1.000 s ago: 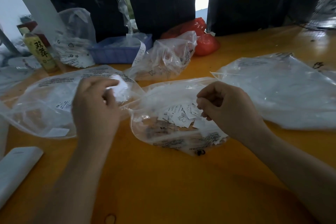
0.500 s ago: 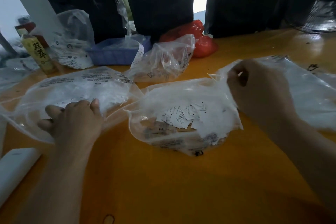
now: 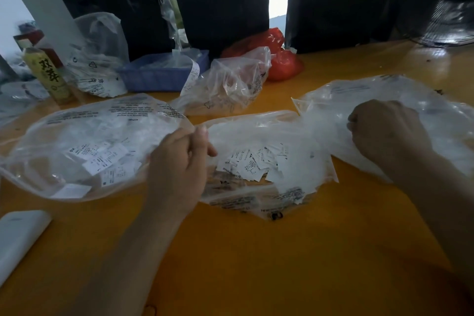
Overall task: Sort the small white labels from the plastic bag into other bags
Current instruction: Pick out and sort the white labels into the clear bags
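My left hand (image 3: 179, 169) has come off the left bag (image 3: 84, 146) to pinch the mouth of the middle bag (image 3: 269, 161) holding the labels (image 3: 254, 161), while my right hand (image 3: 384, 133), curled, seems to drop one into the right bag (image 3: 410, 100).

White labels (image 3: 252, 161), orange table (image 3: 256, 264)

Small white labels (image 3: 256, 164) heaped in centre clear bag (image 3: 269, 131); side bags (image 3: 77, 136) approx. part-filled
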Available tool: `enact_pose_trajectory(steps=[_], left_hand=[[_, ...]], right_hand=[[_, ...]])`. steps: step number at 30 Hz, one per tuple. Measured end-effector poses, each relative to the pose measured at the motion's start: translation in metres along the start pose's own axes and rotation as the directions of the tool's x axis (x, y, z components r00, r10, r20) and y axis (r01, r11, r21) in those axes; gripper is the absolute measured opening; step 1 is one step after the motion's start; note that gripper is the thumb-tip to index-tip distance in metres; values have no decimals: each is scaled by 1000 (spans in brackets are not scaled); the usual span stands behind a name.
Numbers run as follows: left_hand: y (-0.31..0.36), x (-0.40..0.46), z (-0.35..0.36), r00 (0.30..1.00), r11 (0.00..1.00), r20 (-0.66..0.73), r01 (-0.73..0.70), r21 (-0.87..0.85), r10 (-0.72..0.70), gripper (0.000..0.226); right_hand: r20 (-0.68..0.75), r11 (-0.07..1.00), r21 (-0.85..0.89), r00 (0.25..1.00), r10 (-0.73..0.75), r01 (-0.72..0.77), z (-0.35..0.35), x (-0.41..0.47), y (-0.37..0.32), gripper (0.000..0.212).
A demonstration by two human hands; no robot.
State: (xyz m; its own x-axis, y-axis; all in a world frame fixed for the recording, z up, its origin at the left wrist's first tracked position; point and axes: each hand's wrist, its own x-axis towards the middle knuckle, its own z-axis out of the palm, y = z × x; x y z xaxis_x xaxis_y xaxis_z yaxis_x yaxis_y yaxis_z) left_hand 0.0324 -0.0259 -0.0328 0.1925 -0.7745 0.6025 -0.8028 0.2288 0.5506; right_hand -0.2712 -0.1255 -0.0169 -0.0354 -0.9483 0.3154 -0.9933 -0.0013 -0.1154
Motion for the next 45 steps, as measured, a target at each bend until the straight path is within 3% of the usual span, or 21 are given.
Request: enact_pose_trajectory(steps=[4, 11, 13, 20, 24, 27, 28, 30, 32, 33, 35, 37, 40, 43, 45], left_hand=[[9, -10, 15, 984, 990, 144, -92, -107, 107, 47], [4, -15, 21, 941, 993, 320, -92, -73, 111, 54], [3, -15, 21, 932, 994, 349, -81, -67, 100, 55], [4, -17, 21, 934, 995, 351, -42, -94, 73, 54], [8, -16, 20, 940, 992, 335, -27, -123, 67, 55], [12, -16, 18, 949, 981, 315, 33, -190, 30, 50], [13, -17, 17, 949, 971, 314, 72, -229, 3, 45], [16, -17, 16, 939, 929, 340, 172, -329, -53, 36], [19, -17, 16, 918, 859, 388, 259, -442, -77, 31], [20, -17, 16, 909, 824, 410, 287, -489, -73, 32], [21, -16, 17, 890, 766, 451, 334, -549, -65, 44], [21, -16, 17, 880, 709, 468, 383, -593, -83, 53], [20, -15, 18, 912, 697, 386, 368, -616, -140, 31], [17, -13, 20, 916, 650, 316, 397, -648, -246, 20], [15, -12, 20, 902, 588, 328, 431, -685, -279, 21]], right_hand=[[-29, 999, -34, 999, 32, -33, -7, -1, 2, 15], [165, 993, -111, 984, 67, -49, -15, -4, 15, 26], [152, 992, -117, 986, 69, -51, -16, -4, 15, 26], [-15, 998, -46, 999, 34, -35, -19, 0, 7, 28], [-284, 985, 141, 957, -58, 102, -24, -10, -5, 34], [-406, 902, 381, 913, -32, 201, -26, -14, -16, 21], [-373, 824, 527, 928, 6, 207, -26, -15, -19, 18], [-178, 494, 857, 984, 20, 146, -29, -20, -27, 16], [20, 187, 982, 993, -115, 2, -29, -29, -41, 18], [76, 125, 991, 977, -200, -52, -27, -34, -48, 19], [148, 96, 988, 928, -341, -123, -19, -44, -64, 18], [179, 146, 981, 889, -422, -128, -11, -53, -76, 17], [196, 265, 961, 867, -458, -77, -3, -62, -86, 20], [212, 208, 970, 851, -480, -124, -4, -66, -91, 29], [216, 240, 965, 844, -490, -108, -6, -68, -91, 38]])
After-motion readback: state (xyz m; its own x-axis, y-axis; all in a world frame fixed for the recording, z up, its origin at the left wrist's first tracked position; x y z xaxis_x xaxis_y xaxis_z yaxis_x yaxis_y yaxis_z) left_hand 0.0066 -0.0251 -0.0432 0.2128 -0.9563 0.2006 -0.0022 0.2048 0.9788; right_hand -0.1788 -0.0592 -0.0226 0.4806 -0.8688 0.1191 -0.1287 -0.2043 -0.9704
